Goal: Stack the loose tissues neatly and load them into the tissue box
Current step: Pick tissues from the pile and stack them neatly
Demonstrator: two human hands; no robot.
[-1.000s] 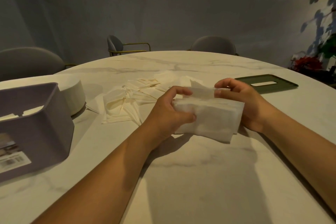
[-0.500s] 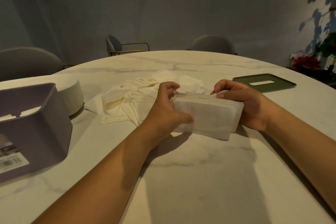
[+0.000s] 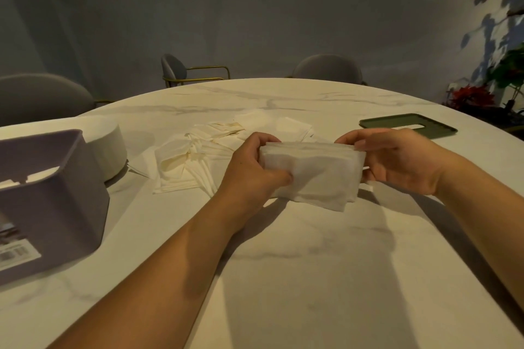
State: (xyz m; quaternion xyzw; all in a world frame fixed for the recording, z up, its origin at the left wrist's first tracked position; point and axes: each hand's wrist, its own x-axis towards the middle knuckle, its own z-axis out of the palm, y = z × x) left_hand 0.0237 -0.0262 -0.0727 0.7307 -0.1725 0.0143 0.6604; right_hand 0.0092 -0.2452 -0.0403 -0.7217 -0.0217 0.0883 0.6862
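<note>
A thick stack of white tissues [image 3: 314,173] is held on edge just above the marble table [image 3: 283,278]. My left hand [image 3: 252,170] grips its left end, thumb in front and fingers curled over the top. My right hand [image 3: 397,160] grips the right end the same way. Behind the stack, loose white tissues [image 3: 204,150] lie scattered in a messy pile. The purple tissue box [image 3: 48,201] stands open-topped at the left edge, with some white paper inside. Its dark green lid [image 3: 408,125] lies flat at the far right.
A round white object [image 3: 109,147] sits behind the purple box. Grey chairs stand around the far side of the table, one with a gold frame [image 3: 192,73]. A red-flowered plant [image 3: 476,96] is off the table at the right.
The stack has been squared up: the raised top sheet is now pressed flat. Both hands shifted slightly right and the right hand moved to the stack's end.
</note>
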